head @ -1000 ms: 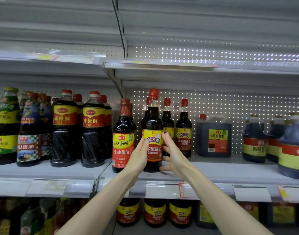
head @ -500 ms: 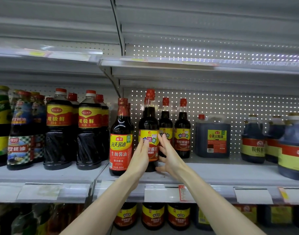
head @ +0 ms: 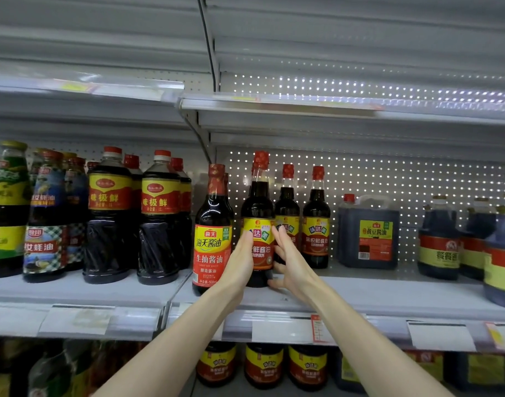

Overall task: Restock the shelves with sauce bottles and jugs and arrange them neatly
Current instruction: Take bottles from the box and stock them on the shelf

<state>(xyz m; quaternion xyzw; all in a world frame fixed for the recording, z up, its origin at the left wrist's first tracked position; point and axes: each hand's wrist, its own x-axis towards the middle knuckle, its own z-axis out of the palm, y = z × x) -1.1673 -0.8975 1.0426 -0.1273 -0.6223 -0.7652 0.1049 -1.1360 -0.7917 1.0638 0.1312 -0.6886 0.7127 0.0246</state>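
A dark soy sauce bottle with a red cap and a yellow-and-red label stands upright on the grey middle shelf. My left hand lies flat against its left side with straight fingers. On the bottle's right side my right hand presses with straight fingers, thumb low near the base. Two matching bottles stand just behind and to the right. A red-labelled soy bottle stands right beside my left hand.
Large dark bottles fill the shelf's left section. A square jug and round jugs stand to the right. Bare shelf lies in front of the jug. Price strips line the edge; more bottles sit below.
The bottle has been pushed back, deeper onto the shelf, between both hands, which slid up its sides. The view has shifted slightly.
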